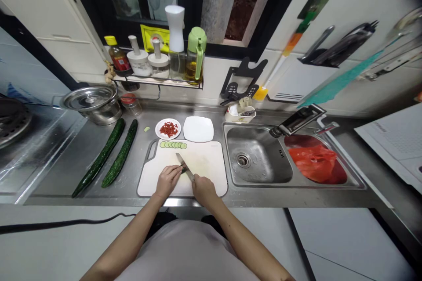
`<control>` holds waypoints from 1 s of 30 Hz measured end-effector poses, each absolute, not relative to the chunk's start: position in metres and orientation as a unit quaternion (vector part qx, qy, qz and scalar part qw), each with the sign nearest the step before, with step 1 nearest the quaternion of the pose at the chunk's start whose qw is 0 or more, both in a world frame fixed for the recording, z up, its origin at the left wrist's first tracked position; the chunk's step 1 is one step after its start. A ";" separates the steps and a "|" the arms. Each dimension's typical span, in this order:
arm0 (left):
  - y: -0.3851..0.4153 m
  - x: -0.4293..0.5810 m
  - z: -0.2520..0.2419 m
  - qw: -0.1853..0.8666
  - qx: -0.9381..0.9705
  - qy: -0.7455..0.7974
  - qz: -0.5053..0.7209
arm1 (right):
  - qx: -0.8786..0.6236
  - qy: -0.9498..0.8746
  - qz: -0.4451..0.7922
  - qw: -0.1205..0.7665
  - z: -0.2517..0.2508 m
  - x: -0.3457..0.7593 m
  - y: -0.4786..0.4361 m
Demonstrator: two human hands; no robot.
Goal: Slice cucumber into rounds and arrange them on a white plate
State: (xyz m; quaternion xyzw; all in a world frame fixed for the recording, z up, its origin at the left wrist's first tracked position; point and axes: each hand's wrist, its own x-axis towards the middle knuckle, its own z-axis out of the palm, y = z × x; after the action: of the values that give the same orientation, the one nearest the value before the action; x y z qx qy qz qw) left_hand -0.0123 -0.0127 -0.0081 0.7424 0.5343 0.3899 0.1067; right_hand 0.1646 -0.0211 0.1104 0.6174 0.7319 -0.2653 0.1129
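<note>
A white cutting board (204, 175) lies on the steel counter. My right hand (203, 189) is wrapped round the handle of a knife (185, 167), whose blade points up and to the left over the board. Just left of the blade, my left hand (169, 179) is closed over a small dark green piece, mostly hidden under the fingers and probably cucumber. Several overlapping cucumber slices (173, 145) form a row along the board's upper left. Behind the board are a white plate of chopped red pieces (169, 129) and a bare white square plate (198, 129).
Two whole cucumbers (100, 158) lie left of the board. A lidded steel pot (95, 103) stands behind them. Bottles and jars fill a rack (158, 81) under the window. The sink (260, 158) is at the right, with a red plastic bag (313, 162) in its smaller basin.
</note>
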 end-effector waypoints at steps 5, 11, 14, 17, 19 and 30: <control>-0.012 -0.013 -0.013 0.080 0.752 0.517 0.400 | 0.605 0.735 -0.275 0.134 0.116 0.164 -0.023; -0.012 -0.014 -0.012 0.080 0.754 0.515 0.400 | 0.604 0.729 -0.283 0.154 0.123 0.169 -0.036; -0.012 -0.013 -0.012 0.081 0.753 0.515 0.401 | 0.605 0.723 -0.291 0.165 0.126 0.173 -0.040; -0.012 -0.013 -0.012 0.084 0.753 0.514 0.402 | 0.603 0.723 -0.291 0.172 0.126 0.176 -0.040; -0.012 -0.013 -0.011 0.084 0.753 0.515 0.401 | 0.601 0.724 -0.291 0.171 0.125 0.176 -0.038; -0.012 -0.013 -0.011 0.089 0.757 0.512 0.396 | 0.592 0.741 -0.278 0.153 0.119 0.170 -0.029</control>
State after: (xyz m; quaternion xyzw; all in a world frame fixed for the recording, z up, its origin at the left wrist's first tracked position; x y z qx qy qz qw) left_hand -0.0131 -0.0116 -0.0105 0.7571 0.5122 0.3957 0.0887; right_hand 0.1696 -0.0288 0.1187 0.5919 0.7408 -0.2784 0.1529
